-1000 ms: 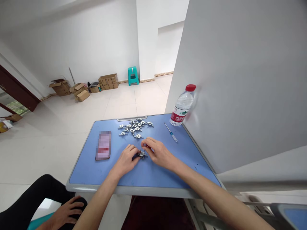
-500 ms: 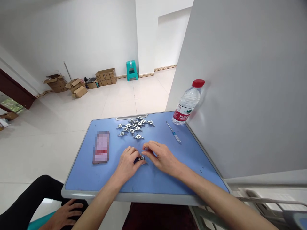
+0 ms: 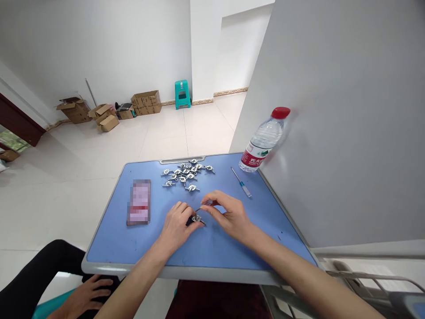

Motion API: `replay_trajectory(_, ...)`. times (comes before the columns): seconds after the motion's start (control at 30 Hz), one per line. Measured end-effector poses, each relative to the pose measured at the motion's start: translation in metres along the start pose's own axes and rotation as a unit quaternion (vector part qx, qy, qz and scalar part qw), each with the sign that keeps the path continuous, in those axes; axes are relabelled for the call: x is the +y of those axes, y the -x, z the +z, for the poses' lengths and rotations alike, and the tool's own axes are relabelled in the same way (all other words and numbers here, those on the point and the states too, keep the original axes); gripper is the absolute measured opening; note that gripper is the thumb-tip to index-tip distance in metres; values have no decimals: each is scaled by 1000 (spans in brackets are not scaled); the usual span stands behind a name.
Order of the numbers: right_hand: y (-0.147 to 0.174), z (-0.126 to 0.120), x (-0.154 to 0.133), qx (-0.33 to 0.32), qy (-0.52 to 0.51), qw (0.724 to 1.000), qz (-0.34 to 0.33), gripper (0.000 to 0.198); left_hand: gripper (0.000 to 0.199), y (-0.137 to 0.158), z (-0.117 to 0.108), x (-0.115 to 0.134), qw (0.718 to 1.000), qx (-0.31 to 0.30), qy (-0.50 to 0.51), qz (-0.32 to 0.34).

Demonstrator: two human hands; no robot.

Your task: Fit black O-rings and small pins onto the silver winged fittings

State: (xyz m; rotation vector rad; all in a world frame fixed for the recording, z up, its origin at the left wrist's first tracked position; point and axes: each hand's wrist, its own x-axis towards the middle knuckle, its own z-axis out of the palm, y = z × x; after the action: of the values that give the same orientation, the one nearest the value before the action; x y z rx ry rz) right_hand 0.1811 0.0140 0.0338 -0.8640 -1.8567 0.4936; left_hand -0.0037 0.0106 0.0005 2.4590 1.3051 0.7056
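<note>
My left hand [image 3: 179,223] rests on the blue tabletop, thumb and fingers closed round a small silvery metal fitting [image 3: 197,218] with a round centre and a pin at one side. Something dark shows between those fingers; its kind is hidden. In a pinch, my right hand [image 3: 227,212] holds a small screwdriver [image 3: 207,203] with a clear handle. Its thin shaft slants down to the left, tip close to the fitting; whether it touches I cannot tell. Farther back lies a loose pile of similar metal fittings [image 3: 191,188].
A second screwdriver [image 3: 245,188] lies at the right, near a red-capped water bottle [image 3: 260,144] by the grey panel. A blurred phone-like rectangle [image 3: 139,201] is on the left of the table [image 3: 159,248]. Another person's hand [image 3: 88,294] rests low left. Cardboard boxes [image 3: 146,103] and a teal stool [image 3: 182,94] stand beyond.
The screwdriver in my right hand has tilted from near upright to a flatter slant, its handle now farther right. My left hand keeps its hold on the fitting. The view has shifted slightly.
</note>
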Motion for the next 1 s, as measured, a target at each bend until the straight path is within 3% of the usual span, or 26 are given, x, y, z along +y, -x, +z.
replay_trajectory(0.1, -1, -1, -3, -14, -33, 999, 28, 9, 24, 0, 1, -2, 1000, -3, 1, -1)
replay_trajectory(0.3, -2, -1, -5, -82, -16, 997, 5, 14, 22, 0, 2, -3, 1000, 1, 5, -8)
replay_trajectory(0.83, 0, 8, -6, -126, -24, 991, -39, 21, 20, -2, 3, -1, 1000, 2, -16, -8)
replay_trajectory(0.9, -1, 5, -4, -108, -57, 993, -4, 18, 20, -2, 2, 0, 1000, 3, -15, -10)
replay_trajectory(1.0, -4, -1, 3, -1, -146, 984, 106, 17, 22, -3, 0, 2, 1000, 6, -17, -19)
